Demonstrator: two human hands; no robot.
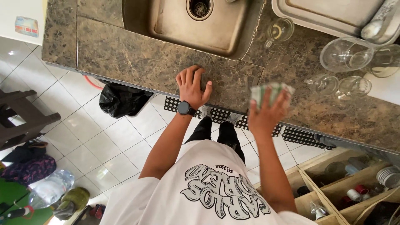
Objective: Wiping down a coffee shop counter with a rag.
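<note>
Brown mottled stone countertop [137,58] carried a recessed steel sink [175,25] with round drain. Clear glasses lay on the stone at right: a small cup [280,30] by the sink corner, a large tipped wine glass [346,54], two smaller glasses [339,85] nearer the front edge. Left hand [192,86] rested flat on the stone.

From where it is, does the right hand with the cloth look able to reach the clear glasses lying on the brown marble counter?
Probably yes. The right hand hovers over bare counter, with the nearest clear glasses lying just beyond it and nothing between them. It already grips a green-and-white cloth, though, so its fingers are occupied.
</note>
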